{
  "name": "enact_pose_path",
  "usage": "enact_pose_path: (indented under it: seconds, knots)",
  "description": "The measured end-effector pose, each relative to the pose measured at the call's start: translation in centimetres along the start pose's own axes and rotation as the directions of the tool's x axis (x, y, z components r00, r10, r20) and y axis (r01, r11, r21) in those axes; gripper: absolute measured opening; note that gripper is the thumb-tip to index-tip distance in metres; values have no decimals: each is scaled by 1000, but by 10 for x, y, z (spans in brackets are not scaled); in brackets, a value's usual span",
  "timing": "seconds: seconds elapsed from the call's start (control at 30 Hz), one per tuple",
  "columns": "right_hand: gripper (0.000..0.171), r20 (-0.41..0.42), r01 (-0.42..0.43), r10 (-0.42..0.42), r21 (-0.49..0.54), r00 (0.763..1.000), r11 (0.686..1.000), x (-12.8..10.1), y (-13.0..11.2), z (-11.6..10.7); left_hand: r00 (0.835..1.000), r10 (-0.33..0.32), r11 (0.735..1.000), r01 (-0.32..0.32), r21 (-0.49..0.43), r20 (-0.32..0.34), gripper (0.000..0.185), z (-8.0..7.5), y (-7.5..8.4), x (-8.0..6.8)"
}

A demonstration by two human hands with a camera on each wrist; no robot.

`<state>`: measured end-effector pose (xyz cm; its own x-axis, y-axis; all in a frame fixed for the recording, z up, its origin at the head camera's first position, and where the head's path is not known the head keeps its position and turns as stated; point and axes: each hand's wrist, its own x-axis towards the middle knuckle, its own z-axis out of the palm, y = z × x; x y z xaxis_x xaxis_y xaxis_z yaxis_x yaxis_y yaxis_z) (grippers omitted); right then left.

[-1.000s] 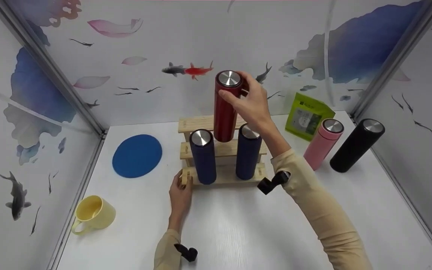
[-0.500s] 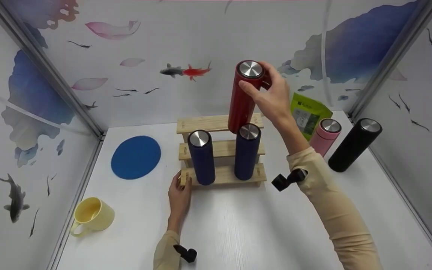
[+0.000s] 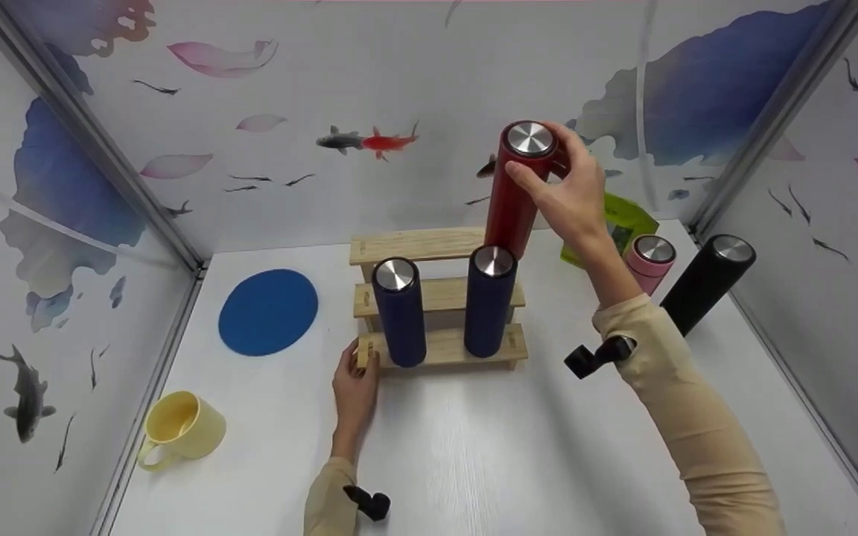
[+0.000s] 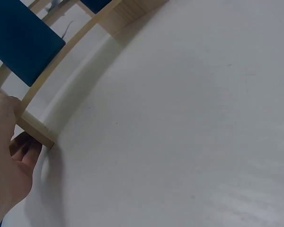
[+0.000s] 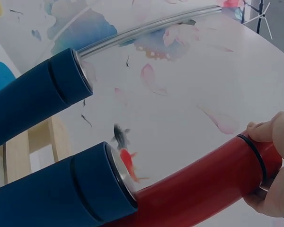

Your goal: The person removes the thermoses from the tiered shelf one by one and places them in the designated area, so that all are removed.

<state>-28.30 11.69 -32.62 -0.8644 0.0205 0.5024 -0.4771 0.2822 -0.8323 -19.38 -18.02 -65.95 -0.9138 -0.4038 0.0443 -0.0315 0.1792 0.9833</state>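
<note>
My right hand (image 3: 574,190) grips a red thermos flask (image 3: 512,201) near its steel-topped lid, holding it upright at the back right of a three-tier wooden rack (image 3: 429,242). In the head view its lower end is hidden behind a blue thermos (image 3: 490,305). A second blue thermos (image 3: 401,316) stands to the left on the same bottom tier. My left hand (image 3: 355,387) holds the front left end of that tier, thumb on top and fingers beneath, as the left wrist view shows at the rack's end piece (image 4: 35,131).
To the right are a pink thermos (image 3: 651,260), a black thermos (image 3: 708,283) and a green pouch (image 3: 626,219), partly hidden by my right arm. A blue round mat (image 3: 269,313) and a yellow mug (image 3: 185,424) are on the left. Printed panels wall in the white table.
My right hand has carried the red thermos to the right, from above the middle of the rack to behind the right blue thermos. The left hand keeps its place on the rack.
</note>
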Motion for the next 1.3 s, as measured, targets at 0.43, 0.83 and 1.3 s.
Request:
enact_pose_path:
  seconds: [0.43, 0.83, 1.3]
  knots:
    - [60, -56, -93, 90, -53, 994, 994, -5, 25, -23, 1000, -22, 1000, 22, 10, -1, 51, -1, 4, 0]
    - [61, -98, -130, 119, -117, 988, 985, -21, 49, -35, 1000, -19, 1000, 19, 3, 1, 50, 1, 2, 1]
    - [62, -134, -199, 182, -130, 974, 971, -38, 89, -40, 999, -38, 999, 38, 5, 8, 50, 0, 2, 0]
